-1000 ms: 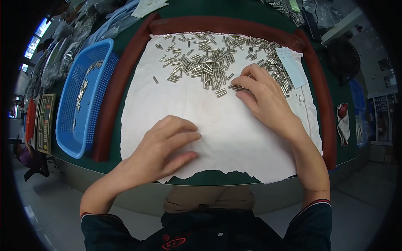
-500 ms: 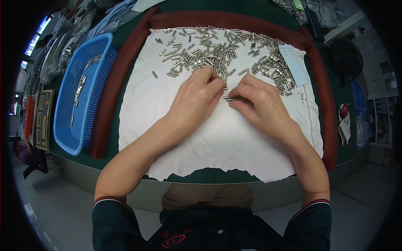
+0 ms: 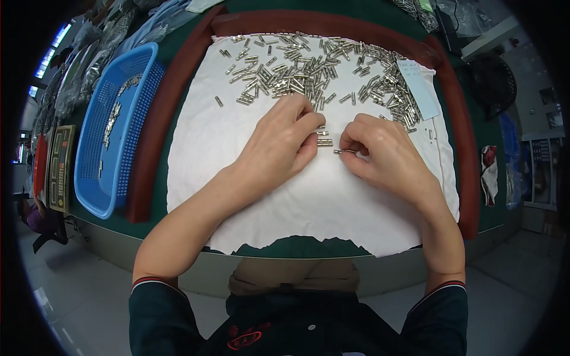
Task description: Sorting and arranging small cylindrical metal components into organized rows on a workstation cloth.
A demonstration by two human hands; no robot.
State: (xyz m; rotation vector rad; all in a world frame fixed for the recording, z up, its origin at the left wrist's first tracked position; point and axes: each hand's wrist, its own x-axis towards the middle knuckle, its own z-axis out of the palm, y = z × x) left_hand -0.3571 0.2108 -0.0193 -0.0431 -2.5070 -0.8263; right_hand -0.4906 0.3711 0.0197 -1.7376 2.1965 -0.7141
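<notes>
My left hand [image 3: 280,135] is closed at the near edge of a loose pile of small shiny metal cylinders [image 3: 306,77]. Its thumb and fingers curl round a short row of metal cylinders [image 3: 323,142], whose ends stick out to the right. A little to the right, my right hand [image 3: 383,145] pinches one metal cylinder [image 3: 337,152] between thumb and fingertips, its left end showing. The two hands are apart, both over the white cloth [image 3: 309,202]. Fingertips partly hide what each hand holds.
A dark red padded border [image 3: 320,24] frames the cloth at the back and sides. Left of it stands a blue basket [image 3: 122,190] with some metal pieces inside. More cylinders [image 3: 392,89] lie back right, beside a pale blue paper slip [image 3: 417,89].
My right hand has moved right and slightly nearer, away from the left, with a cylinder in its pinch. The row of cylinders at my left fingertips now shows. My left hand has barely moved.
</notes>
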